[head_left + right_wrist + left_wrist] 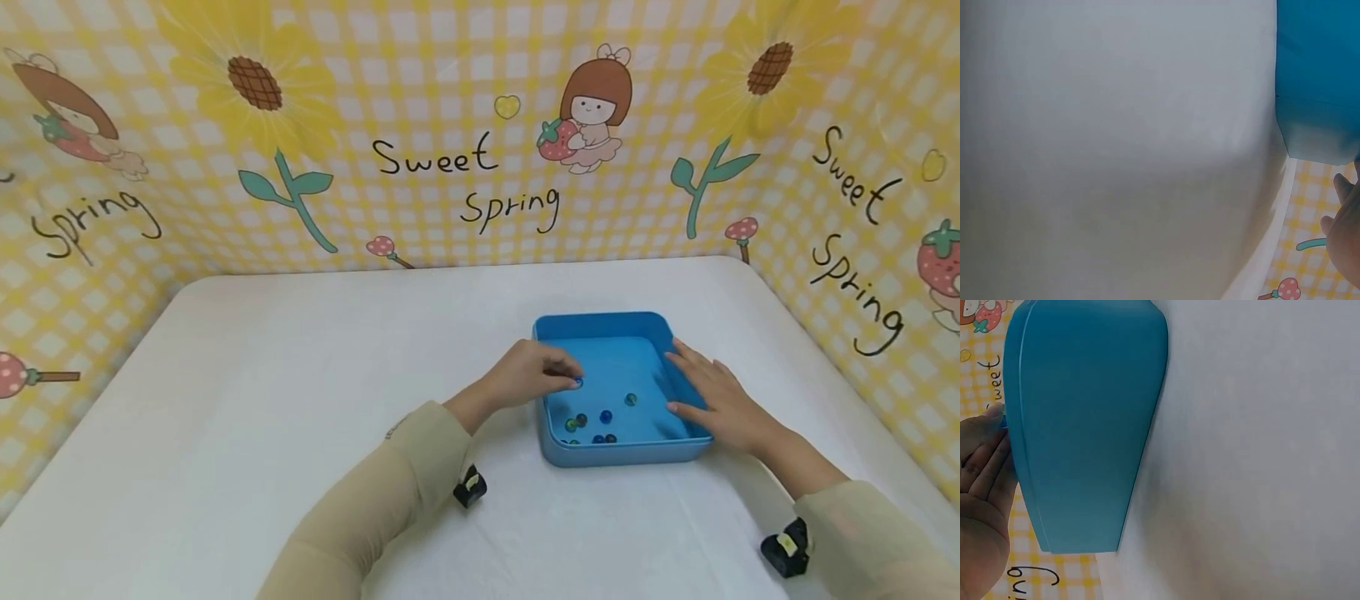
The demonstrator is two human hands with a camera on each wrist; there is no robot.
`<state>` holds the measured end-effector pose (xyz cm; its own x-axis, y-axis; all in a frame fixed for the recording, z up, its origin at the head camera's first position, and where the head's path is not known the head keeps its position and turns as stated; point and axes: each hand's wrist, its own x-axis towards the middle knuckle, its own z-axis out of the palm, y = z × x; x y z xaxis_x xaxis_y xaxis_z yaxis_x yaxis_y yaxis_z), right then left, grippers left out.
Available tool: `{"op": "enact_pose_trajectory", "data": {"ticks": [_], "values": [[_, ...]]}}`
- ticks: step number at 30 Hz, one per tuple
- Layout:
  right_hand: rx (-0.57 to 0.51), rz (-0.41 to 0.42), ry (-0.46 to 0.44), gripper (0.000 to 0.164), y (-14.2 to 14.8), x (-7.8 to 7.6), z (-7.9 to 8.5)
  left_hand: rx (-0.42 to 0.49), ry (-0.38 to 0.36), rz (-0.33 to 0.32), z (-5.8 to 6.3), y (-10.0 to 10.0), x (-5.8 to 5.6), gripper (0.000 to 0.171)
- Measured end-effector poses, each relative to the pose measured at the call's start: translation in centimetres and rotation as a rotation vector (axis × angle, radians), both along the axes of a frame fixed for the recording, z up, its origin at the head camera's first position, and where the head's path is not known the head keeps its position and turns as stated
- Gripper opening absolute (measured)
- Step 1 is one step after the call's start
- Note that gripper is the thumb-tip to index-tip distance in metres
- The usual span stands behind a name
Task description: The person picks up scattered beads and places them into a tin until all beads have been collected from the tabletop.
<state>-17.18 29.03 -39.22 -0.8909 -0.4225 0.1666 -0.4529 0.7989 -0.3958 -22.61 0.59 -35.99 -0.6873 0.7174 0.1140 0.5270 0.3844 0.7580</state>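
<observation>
A blue rectangular tray [622, 454] stands on the table, with several glass marbles inside, mostly near its front left corner. Among them are a dark blue marble [606, 417] and a greenish marble [631, 400]. My left hand [527, 375] reaches over the tray's left rim and pinches a small blue marble [578, 382] between thumb and fingertips. In the left wrist view, that hand [985, 512] shows beyond the tray's outer wall [1085, 425]. On the opposite side, my right hand [726, 407] lies at the right rim with its fingers extended and spread.
A white-covered table [300, 375] lies beneath the tray. Yellow checked cloth [420, 83] with printed flowers and lettering rises behind it and along both sides. Small black devices hang beneath the left sleeve [420, 454] and the right sleeve [877, 533].
</observation>
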Motion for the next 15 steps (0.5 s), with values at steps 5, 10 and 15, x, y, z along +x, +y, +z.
{"op": "enact_pose_trajectory", "data": {"ticks": [5, 10, 15], "values": [[-0.003, 0.001, -0.002, 0.062, -0.1, 0.0, 0.1, -0.037, 0.027, -0.019, 0.1, 1.1, -0.4, 0.018], [0.004, 0.004, 0.007, 0.062, -0.1, 0.0, 0.1, -0.079, 0.009, -0.007, -0.1, 2.4, -0.8, 0.018], [0.006, 0.005, 0.009, 0.062, 0.0, 0.0, 0.0, -0.102, 0.022, -0.006, -0.4, 3.4, -1.0, 0.017]]}}
